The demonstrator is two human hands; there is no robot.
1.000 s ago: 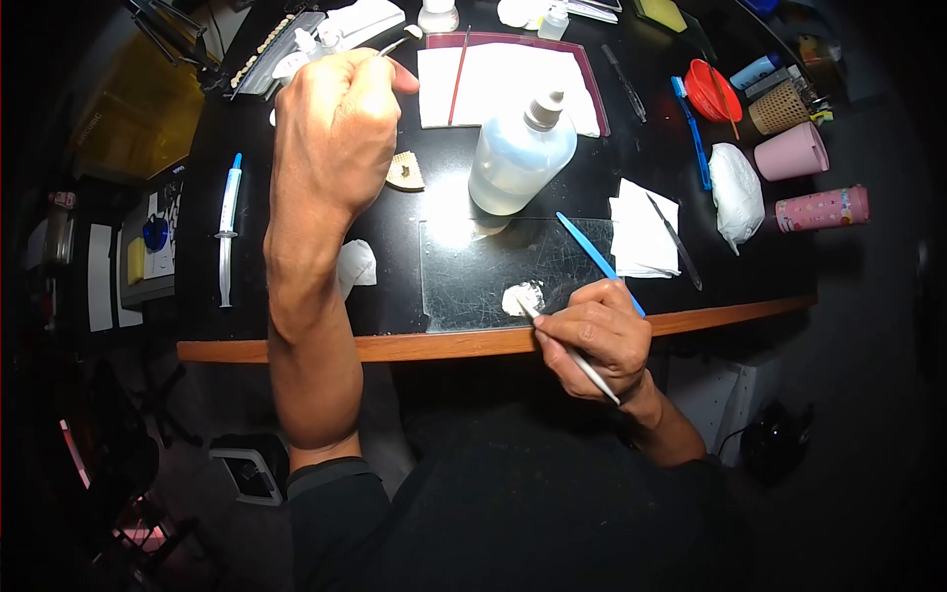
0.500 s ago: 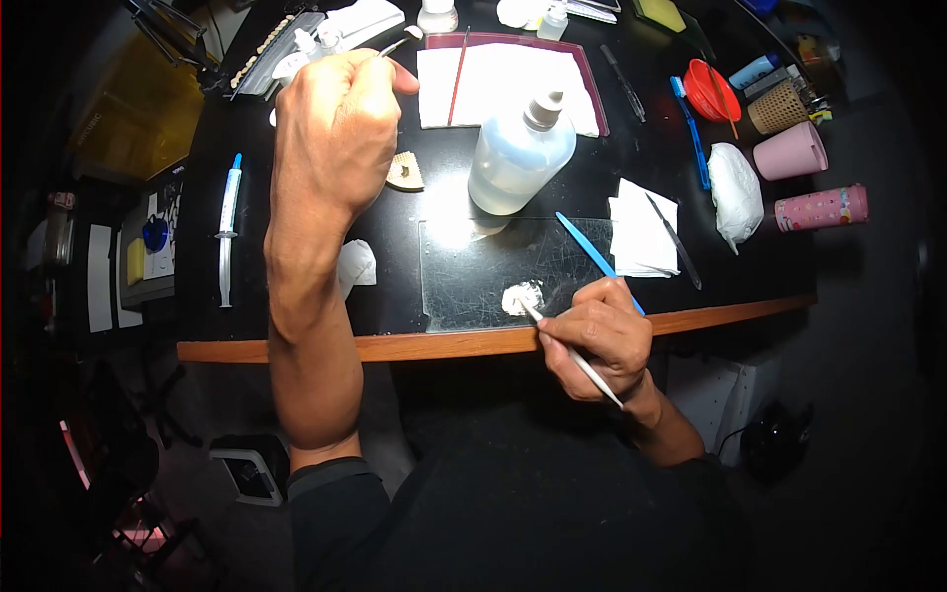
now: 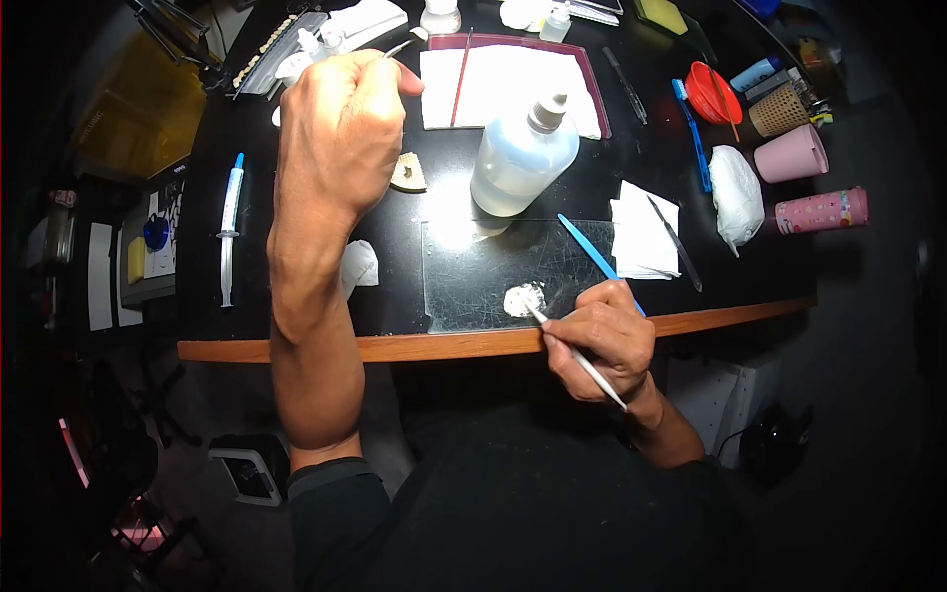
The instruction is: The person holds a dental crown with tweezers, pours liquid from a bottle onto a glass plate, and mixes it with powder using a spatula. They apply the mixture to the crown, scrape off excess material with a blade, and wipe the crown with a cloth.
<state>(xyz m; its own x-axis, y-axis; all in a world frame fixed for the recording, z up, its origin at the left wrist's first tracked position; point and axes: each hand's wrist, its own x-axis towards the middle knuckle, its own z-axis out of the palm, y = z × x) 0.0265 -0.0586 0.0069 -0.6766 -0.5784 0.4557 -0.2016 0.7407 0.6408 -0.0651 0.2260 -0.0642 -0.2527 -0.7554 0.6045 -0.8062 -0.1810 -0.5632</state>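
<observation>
While my right hand (image 3: 604, 335) pinches a slim metal spatula (image 3: 577, 357) between its fingers, I see the tool's tip resting in the white paste (image 3: 523, 298) that sits on the glass slab (image 3: 503, 271), near the slab's front edge. My left hand (image 3: 340, 128) is raised beyond the slab's far left corner, clenched into a fist around a thin metal instrument (image 3: 397, 46) whose tip pokes out past the thumb. A clear squeeze bottle (image 3: 523, 153) stands just behind the slab, touching its back edge. A blue-handled tool (image 3: 597, 252) lies slanted across the slab's right side, with a folded white tissue (image 3: 641, 229) just right of it. Left of the slab, well apart, a syringe (image 3: 229, 227) lies on the black table (image 3: 395, 296).
</observation>
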